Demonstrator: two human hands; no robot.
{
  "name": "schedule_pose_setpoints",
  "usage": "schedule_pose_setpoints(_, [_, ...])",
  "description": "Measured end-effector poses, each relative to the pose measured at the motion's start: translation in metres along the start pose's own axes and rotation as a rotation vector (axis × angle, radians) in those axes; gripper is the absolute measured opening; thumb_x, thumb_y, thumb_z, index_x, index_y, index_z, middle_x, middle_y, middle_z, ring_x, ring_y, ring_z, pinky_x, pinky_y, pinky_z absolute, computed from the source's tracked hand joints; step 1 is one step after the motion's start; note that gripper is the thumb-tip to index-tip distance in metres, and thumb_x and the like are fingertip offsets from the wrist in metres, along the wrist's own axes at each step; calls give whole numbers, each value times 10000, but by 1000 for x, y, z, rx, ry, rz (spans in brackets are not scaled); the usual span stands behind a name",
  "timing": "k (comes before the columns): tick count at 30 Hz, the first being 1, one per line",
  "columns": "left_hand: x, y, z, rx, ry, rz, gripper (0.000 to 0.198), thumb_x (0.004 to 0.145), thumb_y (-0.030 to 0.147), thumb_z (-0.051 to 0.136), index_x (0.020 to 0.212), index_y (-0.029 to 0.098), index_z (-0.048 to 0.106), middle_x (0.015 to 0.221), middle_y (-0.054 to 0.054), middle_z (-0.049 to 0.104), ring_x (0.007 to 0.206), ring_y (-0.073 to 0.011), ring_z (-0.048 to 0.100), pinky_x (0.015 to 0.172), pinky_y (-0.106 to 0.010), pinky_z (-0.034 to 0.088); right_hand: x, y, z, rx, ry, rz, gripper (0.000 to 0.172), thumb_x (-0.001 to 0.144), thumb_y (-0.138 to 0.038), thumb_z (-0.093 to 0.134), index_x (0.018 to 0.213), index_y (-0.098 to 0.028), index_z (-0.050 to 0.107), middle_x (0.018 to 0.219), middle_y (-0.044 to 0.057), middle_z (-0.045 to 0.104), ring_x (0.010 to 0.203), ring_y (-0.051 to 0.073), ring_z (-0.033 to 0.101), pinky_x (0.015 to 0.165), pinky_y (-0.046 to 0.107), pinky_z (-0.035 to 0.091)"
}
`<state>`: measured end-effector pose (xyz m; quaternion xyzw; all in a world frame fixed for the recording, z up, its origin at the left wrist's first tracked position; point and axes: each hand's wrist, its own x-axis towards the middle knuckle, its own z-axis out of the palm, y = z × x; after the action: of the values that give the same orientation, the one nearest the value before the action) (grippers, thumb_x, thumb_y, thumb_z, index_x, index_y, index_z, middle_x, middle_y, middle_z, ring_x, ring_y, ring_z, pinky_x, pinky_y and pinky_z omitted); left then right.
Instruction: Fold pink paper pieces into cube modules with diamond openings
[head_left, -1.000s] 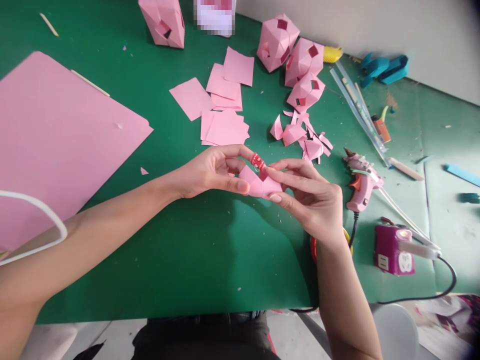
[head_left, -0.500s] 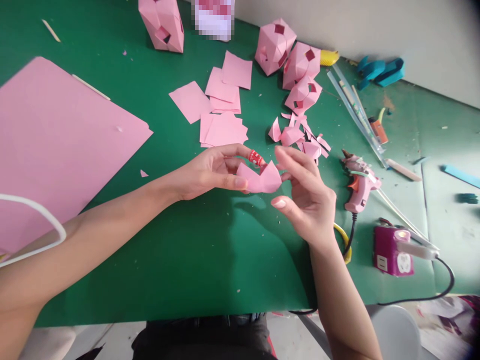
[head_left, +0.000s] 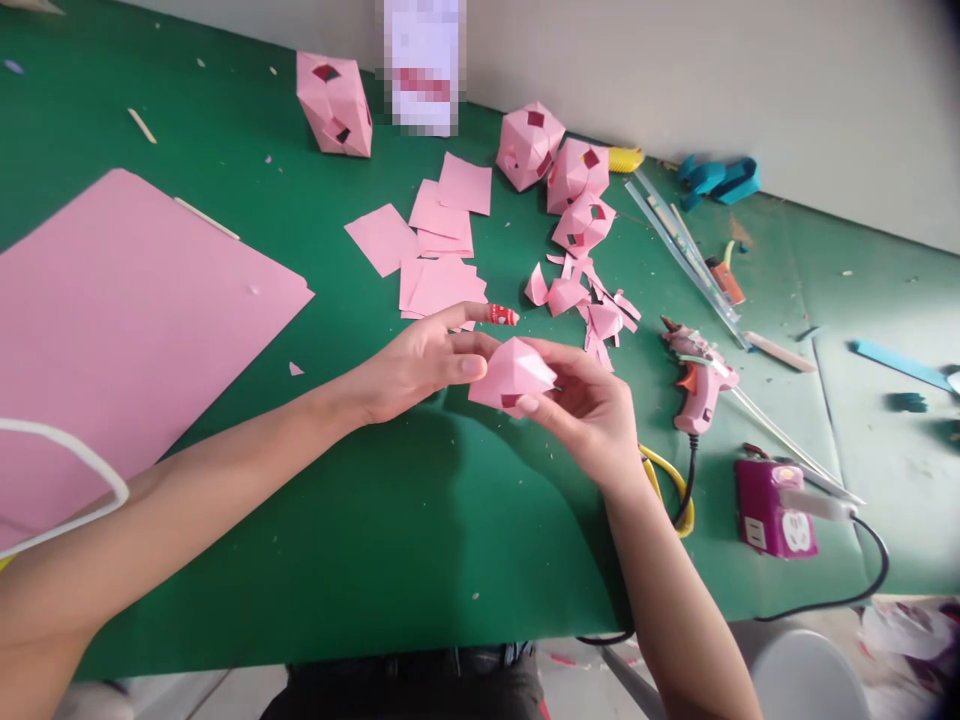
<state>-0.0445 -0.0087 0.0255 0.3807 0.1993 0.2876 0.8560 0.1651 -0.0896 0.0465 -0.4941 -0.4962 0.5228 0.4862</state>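
A small folded pink paper shape (head_left: 511, 372), peaked on top with a dark opening low on its front, is between my hands above the green table. My right hand (head_left: 592, 405) pinches its right side, thumb in front and fingers behind. At the left edge of the shape is my left hand (head_left: 420, 360), its thumb tip close against the paper and its index finger, wrapped in a red bandage, stretched out. Whether the left fingers behind the paper touch it is hidden. Just beyond lie a stack of pink paper squares (head_left: 446, 287) and a heap of pink paper scraps (head_left: 602, 320).
Pink paper polyhedra with cut openings (head_left: 531, 145) stand at the back. A large pink sheet (head_left: 142, 310) covers the left. On the right are a pink glue gun (head_left: 699, 385), a purple power socket block (head_left: 776, 508) with its cable, and clear glue sticks (head_left: 686, 250).
The folded paper has been turned over, its peak now upward. My right hand has closed on it, while my left index finger has lifted away. The view has tilted up slightly.
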Motion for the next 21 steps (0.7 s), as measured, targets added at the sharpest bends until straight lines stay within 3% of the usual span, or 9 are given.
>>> schedule_pose_setpoints(4, [0, 2, 3, 2, 11, -51, 608, 797, 294, 903, 1320, 233, 600, 895, -1, 760, 776, -134, 722, 728, -239, 556, -1, -2, 0, 65, -73, 94, 463, 773, -285, 924, 1206, -305, 761, 1151, 7, 772, 980, 149, 707, 774, 240, 609])
schedule_pose_setpoints(9, [0, 5, 5, -62, 19, -15, 506, 800, 268, 896, 1241, 216, 654, 803, 39, 708, 680, -84, 659, 647, -184, 520, -1, -6, -5, 233, -117, 180, 339, 876, -354, 839, 1203, -307, 762, 940, -15, 742, 824, 113, 682, 745, 227, 591])
schedule_pose_setpoints(21, [-1, 6, 5, -141, 9, 20, 395, 830, 232, 862, 1196, 225, 713, 792, 46, 683, 698, -66, 646, 675, -174, 551, -2, -3, -3, 259, -23, 61, 347, 837, -357, 864, 1163, -319, 752, 905, -23, 742, 757, 120, 664, 712, 244, 591])
